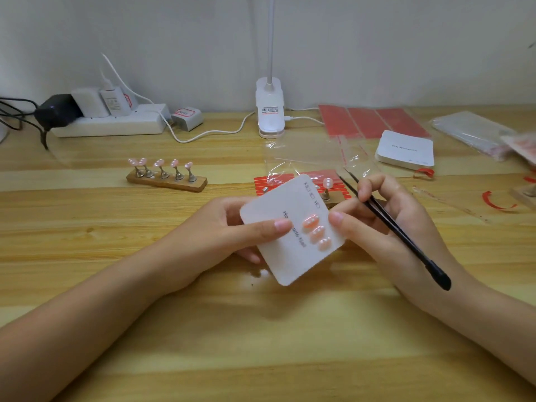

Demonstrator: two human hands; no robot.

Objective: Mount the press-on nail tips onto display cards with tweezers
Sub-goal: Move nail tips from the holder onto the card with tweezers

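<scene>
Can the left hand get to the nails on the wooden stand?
Probably not right now: the left hand holds the card. The table between it and the wooden stand looks bare.

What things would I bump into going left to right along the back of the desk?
Black plug → white power strip → small white charger → white lamp clip → red sheets → stack of white cards → clear plastic bags.

Both hands [232, 227] [385, 210] hold a card [278, 256]; right grips tweezers [406, 239].
</scene>
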